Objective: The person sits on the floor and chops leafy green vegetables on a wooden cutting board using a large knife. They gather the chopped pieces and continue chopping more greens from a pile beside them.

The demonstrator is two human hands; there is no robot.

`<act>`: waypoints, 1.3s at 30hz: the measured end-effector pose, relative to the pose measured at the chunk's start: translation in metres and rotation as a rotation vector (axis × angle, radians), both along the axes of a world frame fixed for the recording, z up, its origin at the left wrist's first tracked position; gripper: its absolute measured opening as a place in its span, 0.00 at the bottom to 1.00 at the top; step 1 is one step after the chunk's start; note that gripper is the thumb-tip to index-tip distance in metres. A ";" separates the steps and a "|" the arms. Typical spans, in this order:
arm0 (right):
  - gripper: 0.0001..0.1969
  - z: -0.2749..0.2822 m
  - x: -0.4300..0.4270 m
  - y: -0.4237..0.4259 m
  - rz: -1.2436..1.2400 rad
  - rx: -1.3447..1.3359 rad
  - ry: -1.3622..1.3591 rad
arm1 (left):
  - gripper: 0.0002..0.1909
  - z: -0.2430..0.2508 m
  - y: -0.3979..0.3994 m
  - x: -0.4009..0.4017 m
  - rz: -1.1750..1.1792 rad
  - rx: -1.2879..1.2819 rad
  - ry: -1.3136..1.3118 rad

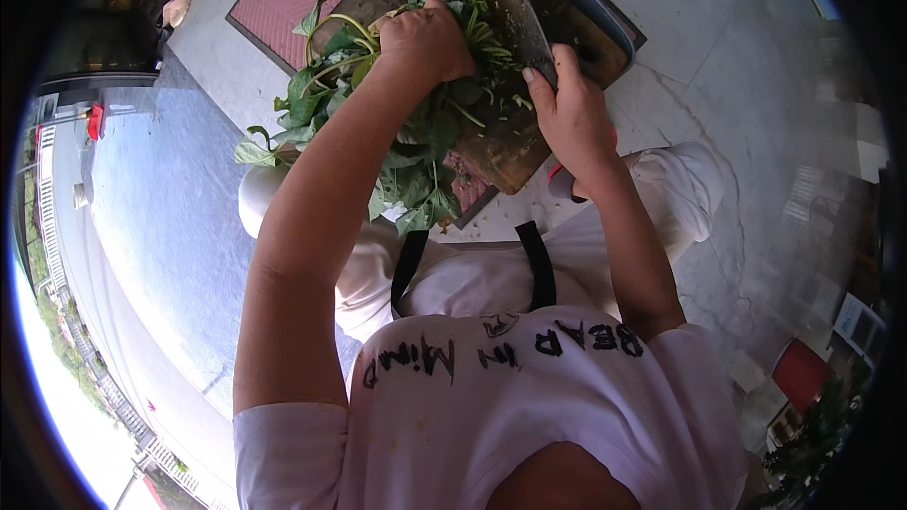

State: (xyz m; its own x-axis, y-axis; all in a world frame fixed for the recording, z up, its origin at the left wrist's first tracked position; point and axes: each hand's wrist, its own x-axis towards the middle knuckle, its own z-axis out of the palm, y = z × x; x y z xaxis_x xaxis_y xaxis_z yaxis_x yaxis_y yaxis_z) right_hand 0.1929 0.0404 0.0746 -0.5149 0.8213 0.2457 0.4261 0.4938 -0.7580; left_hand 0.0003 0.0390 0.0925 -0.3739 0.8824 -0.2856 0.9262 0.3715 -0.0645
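Observation:
My left hand is closed over a bundle of leafy green vines, pressing it against a worn wooden chopping board. Stems and broad leaves spill out to the left and over the board's near edge. A wide-bladed knife is in my right hand, its handle mostly hidden by the palm, with thumb and forefinger at the heel of the blade. The blade slants away towards the top of the picture, right of the bundle. Chopped green pieces lie between the left hand and the blade.
Beneath the board lies a pink ridged mat with a dark border. A dark grey basin's rim curves behind the knife at the right. My knees flank the board, and green scraps dot the pale floor near its close edge.

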 end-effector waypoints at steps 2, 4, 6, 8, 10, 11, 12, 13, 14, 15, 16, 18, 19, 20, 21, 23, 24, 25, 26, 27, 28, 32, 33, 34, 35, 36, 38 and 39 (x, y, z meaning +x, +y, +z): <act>0.11 0.018 0.002 -0.007 -0.039 -0.012 0.141 | 0.41 -0.009 -0.011 0.000 0.014 -0.008 0.001; 0.11 0.027 0.001 -0.012 -0.093 0.038 0.260 | 0.40 -0.010 -0.005 -0.001 0.007 0.044 0.023; 0.12 0.007 -0.004 -0.011 -0.062 0.165 0.287 | 0.40 -0.015 -0.004 -0.001 0.005 0.059 0.014; 0.13 -0.018 -0.007 0.003 0.012 0.069 0.028 | 0.40 -0.007 -0.001 0.005 -0.009 0.029 0.029; 0.13 -0.012 -0.005 0.003 0.029 0.004 -0.002 | 0.41 -0.002 -0.002 0.004 -0.002 -0.020 0.009; 0.13 0.004 -0.004 0.002 0.015 0.030 0.084 | 0.41 -0.003 -0.005 0.002 0.008 -0.046 -0.004; 0.12 0.018 -0.002 -0.001 -0.027 0.105 0.163 | 0.41 -0.006 -0.006 0.002 0.018 -0.031 0.007; 0.12 0.026 -0.002 -0.006 -0.062 0.194 0.285 | 0.40 -0.009 -0.006 0.001 0.028 -0.016 0.019; 0.12 0.021 -0.001 -0.014 -0.072 0.127 0.326 | 0.40 -0.011 -0.007 0.001 0.039 0.000 0.031; 0.12 0.014 -0.002 -0.014 -0.064 0.130 0.323 | 0.40 -0.007 -0.004 0.002 0.033 0.000 0.020; 0.13 0.004 -0.003 -0.013 -0.056 0.130 0.319 | 0.40 -0.008 -0.002 0.004 0.024 -0.002 0.009; 0.14 -0.016 -0.015 -0.006 0.033 0.101 -0.018 | 0.40 -0.008 -0.004 0.006 0.007 0.022 -0.010; 0.13 -0.015 -0.012 -0.003 0.026 0.093 0.018 | 0.39 -0.007 -0.003 0.005 0.003 0.015 0.003; 0.13 -0.011 -0.006 0.002 0.018 0.084 0.052 | 0.39 -0.006 0.000 0.004 -0.003 0.008 0.016; 0.13 -0.001 -0.006 0.001 0.024 0.061 0.084 | 0.39 -0.011 -0.004 0.002 0.006 -0.014 0.025; 0.12 0.024 -0.004 -0.011 -0.050 0.175 0.258 | 0.39 -0.016 -0.010 0.001 0.026 -0.001 0.018; 0.12 0.027 -0.004 -0.014 -0.060 0.203 0.344 | 0.39 -0.013 -0.006 0.000 0.024 0.024 0.021; 0.12 0.026 -0.005 -0.016 -0.069 0.231 0.430 | 0.39 -0.013 -0.005 0.001 0.024 0.016 0.023; 0.12 0.014 -0.007 -0.015 -0.032 0.229 0.346 | 0.39 -0.015 -0.006 0.003 0.025 0.008 0.024; 0.13 -0.003 -0.010 -0.010 -0.002 0.233 0.264 | 0.39 -0.011 -0.003 0.005 0.018 0.006 0.030; 0.13 -0.017 -0.013 -0.006 0.040 0.147 -0.059 | 0.39 -0.008 -0.001 0.006 0.008 0.007 0.031; 0.12 0.005 -0.005 -0.002 0.045 0.122 0.053 | 0.41 -0.011 -0.010 0.005 0.013 -0.017 0.029; 0.13 0.022 -0.003 -0.008 0.020 0.134 0.154 | 0.41 -0.009 -0.007 0.002 0.020 0.002 0.029; 0.13 0.023 -0.002 -0.015 0.014 0.158 0.250 | 0.42 -0.008 -0.005 0.001 0.027 0.021 0.029; 0.14 0.023 -0.002 -0.019 0.008 0.182 0.348 | 0.42 -0.012 -0.008 0.002 0.031 0.010 0.026; 0.14 0.015 -0.004 -0.017 0.008 0.164 0.280 | 0.43 -0.014 -0.006 0.003 0.022 0.010 0.029; 0.13 -0.021 -0.008 -0.006 0.043 0.105 -0.057 | 0.43 -0.011 0.000 0.005 0.006 0.024 0.035; 0.13 -0.025 -0.009 0.003 0.106 0.136 -0.176 | 0.42 -0.011 -0.002 0.006 0.003 0.025 0.035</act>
